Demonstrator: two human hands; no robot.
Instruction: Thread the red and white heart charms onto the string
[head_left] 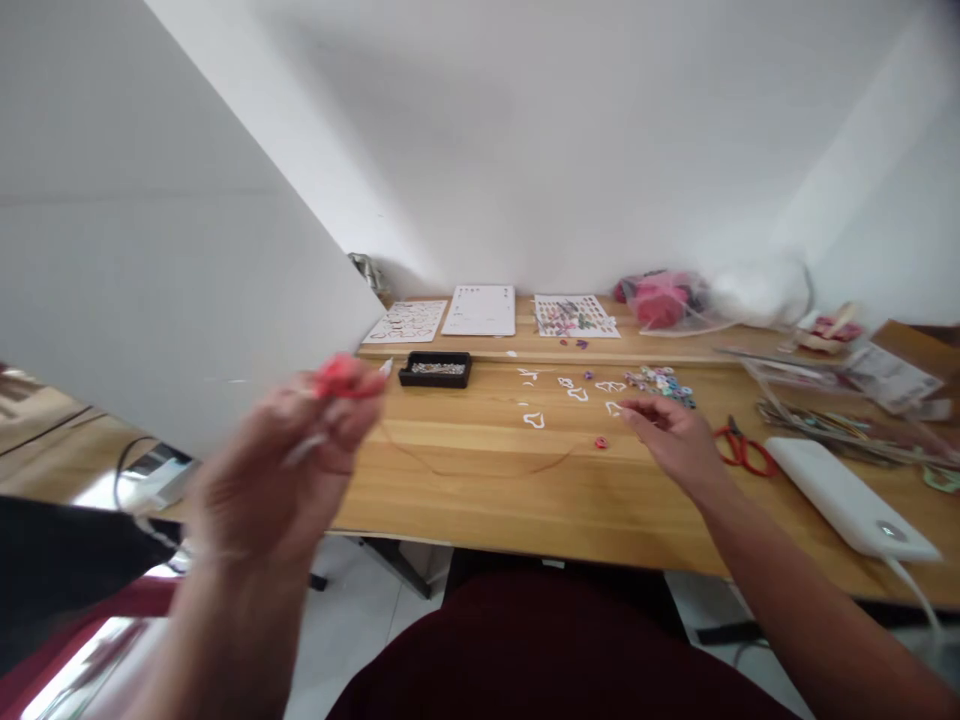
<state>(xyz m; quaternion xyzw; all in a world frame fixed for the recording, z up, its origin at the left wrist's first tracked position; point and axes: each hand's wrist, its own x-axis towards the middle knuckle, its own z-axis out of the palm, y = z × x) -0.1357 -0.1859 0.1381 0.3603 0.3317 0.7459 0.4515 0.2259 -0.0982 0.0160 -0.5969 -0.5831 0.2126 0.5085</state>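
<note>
My left hand (285, 460) is raised at the left, smeared by motion, its fingers closed round a small coral-red yarn piece (337, 378). From there a thin reddish strand (480, 475) sags across to the right, towards a small red ring-like piece (601, 442) on the table. A white tip (386, 367) shows beside the left fingers; whose it is I cannot tell. Low over the table, my right hand (671, 435) has thumb and forefinger pinched together. Its fingertips meet a white outline cutout (613, 408), but whether they grip it or something finer is unclear.
More white cutouts (534, 420) and a pile of small coloured pieces (660, 385) lie on the wooden table (450, 510). A black tray (435, 370) stands at the back left. Red-handled pliers (744, 452) and a white power bank (847, 497) lie right.
</note>
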